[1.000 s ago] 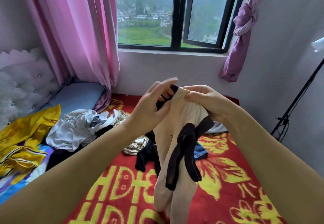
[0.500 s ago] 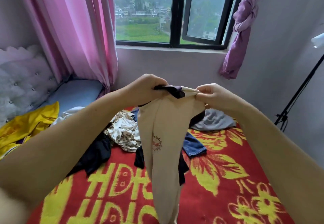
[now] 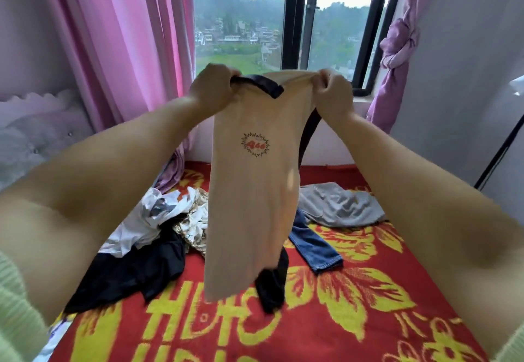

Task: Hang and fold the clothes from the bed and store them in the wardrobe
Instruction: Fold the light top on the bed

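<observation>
Head view: left hand (image 3: 211,85) and right hand (image 3: 333,92) grip beige garment (image 3: 252,191).

We had open red blanket (image 3: 354,319) near us, while ahead lay the black garment (image 3: 136,271), white heap (image 3: 147,219), jeans (image 3: 314,245) and grey top (image 3: 340,202); the hanging beige shirt (image 3: 252,205) blocked the middle

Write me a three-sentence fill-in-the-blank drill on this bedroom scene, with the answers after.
1. Both hands, the left hand and the right hand, hold up a beige garment with ____ trim.
2. The printed logo on it is ____.
3. The jeans lie on a ____ bedspread with yellow flowers.

Answers: black; red; red
</observation>
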Action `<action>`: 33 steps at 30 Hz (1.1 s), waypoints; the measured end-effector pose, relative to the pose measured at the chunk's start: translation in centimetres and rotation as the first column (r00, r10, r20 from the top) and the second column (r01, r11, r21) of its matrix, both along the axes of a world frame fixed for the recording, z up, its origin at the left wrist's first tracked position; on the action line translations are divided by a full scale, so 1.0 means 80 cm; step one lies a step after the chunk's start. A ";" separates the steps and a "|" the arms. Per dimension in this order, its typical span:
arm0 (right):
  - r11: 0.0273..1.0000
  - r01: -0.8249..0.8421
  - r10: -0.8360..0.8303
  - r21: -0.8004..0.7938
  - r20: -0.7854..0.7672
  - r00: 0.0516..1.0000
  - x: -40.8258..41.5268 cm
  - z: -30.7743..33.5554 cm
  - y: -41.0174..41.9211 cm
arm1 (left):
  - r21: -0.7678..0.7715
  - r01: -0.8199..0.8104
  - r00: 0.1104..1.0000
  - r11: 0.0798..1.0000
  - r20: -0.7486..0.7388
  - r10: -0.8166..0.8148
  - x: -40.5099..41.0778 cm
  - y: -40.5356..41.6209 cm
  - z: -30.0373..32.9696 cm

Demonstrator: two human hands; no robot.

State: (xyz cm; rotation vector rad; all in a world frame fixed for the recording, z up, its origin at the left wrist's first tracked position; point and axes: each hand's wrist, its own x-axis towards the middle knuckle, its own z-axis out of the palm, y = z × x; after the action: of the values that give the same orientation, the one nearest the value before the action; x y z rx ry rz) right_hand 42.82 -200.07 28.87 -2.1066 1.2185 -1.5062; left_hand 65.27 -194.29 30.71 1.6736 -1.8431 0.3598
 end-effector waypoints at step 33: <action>0.359 -0.053 0.728 0.932 -0.243 0.641 -0.236 -0.575 0.498 | 0.901 0.431 0.881 -0.043 -0.431 -0.196 -0.186 0.508 -0.598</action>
State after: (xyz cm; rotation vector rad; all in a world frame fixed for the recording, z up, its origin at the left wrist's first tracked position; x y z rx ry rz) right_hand 23.91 -160.26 -17.14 -1.8726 1.0740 0.2454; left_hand 50.40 -153.63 -17.11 1.7097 -2.3701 -1.7475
